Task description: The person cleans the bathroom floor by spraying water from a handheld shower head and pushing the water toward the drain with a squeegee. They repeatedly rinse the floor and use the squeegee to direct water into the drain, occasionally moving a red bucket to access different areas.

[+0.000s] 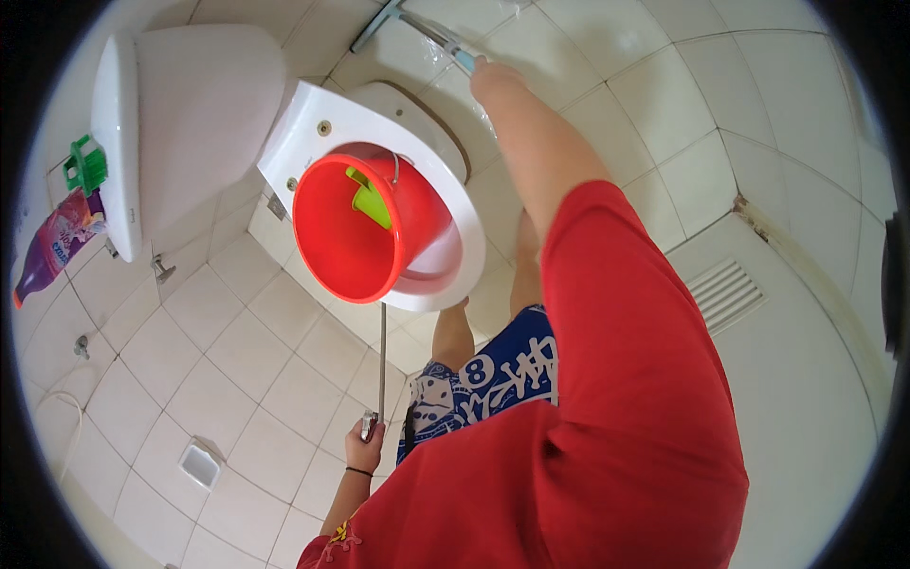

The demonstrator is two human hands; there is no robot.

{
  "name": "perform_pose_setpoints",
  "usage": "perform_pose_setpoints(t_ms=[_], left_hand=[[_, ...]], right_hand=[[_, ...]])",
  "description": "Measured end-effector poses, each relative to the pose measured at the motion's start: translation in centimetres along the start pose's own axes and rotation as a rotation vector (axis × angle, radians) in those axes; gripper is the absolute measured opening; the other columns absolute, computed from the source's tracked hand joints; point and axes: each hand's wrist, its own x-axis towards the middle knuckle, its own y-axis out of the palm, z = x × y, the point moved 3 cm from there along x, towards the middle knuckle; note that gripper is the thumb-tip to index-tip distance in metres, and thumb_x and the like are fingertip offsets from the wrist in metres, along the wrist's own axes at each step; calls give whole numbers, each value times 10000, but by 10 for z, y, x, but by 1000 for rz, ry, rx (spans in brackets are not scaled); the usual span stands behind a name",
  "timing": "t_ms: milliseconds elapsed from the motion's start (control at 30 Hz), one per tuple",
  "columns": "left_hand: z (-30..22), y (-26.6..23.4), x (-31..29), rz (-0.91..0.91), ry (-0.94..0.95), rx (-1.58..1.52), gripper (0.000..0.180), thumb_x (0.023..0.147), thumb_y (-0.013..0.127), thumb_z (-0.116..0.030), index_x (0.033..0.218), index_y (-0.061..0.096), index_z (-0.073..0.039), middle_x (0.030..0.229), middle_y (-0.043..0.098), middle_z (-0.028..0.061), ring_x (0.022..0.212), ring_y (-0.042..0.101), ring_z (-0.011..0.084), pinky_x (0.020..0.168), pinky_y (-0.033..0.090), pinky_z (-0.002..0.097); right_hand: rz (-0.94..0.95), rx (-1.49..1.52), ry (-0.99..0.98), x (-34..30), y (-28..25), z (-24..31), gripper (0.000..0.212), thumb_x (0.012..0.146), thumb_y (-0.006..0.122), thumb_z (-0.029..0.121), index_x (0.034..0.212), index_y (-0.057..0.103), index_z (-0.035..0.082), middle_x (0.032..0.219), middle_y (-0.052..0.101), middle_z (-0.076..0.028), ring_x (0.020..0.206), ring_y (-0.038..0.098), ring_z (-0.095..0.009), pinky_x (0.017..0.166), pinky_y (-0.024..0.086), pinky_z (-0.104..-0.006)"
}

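My right hand (495,80) reaches far forward, closed around the pale blue grip of a squeegee (438,38). The squeegee's blade lies against wet, shiny tiles at the top of the view. Low on the left, my left hand (366,444) is wrapped round the end of a thin metal rod (383,365). The rod's far end is hidden behind the bucket and toilet. Between my arms, a red bucket (313,232) rests tilted on the white toilet bowl (469,242), with a lime-green scoop (372,201) inside it.
The toilet's cistern (204,104) stands at the left, bearing a green brush (86,165) and a purple bottle (59,242). Metal taps (163,271) and a soap dish (200,464) are fixed to the tiled wall. A white door with a vent (728,294) is at the right.
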Motion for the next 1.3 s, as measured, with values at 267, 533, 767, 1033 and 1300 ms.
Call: perform_pose_setpoints(t_ms=[267,533,767,1033,1300], left_hand=[[-6,22,-4,61,-25,-43,202,775,628,-201,816,594,-6,614,559,78,567,492,134,532,413,308],[-9,15,6,46,128,-138,210,785,628,-206,770,572,-4,573,519,15,527,438,90,475,362,278],[-1,-3,13,52,68,84,179,778,628,-188,791,592,-13,590,538,31,544,466,103,509,388,285],[33,-65,73,97,216,15,157,797,623,-184,797,582,-32,578,522,-8,504,471,69,459,372,245],[111,-145,137,80,293,19,201,795,633,-219,843,595,-28,559,510,-3,479,476,90,459,391,258]], right_hand=[[186,-8,121,-138,74,-158,440,860,409,172,1280,340,58,1047,584,-214,975,562,-373,840,435,-480],[237,-54,96,-275,30,-230,473,839,489,219,1251,331,49,898,594,-271,839,578,-425,748,447,-507],[53,-55,-107,-88,-6,-136,396,824,492,234,1154,452,19,947,609,-227,886,590,-389,753,469,-462],[-44,110,235,-214,122,-163,274,888,375,115,1130,451,9,1037,581,-236,965,564,-394,809,459,-473],[146,220,580,-467,313,-200,363,778,534,57,1112,405,0,1027,558,-272,997,538,-415,855,422,-464]])
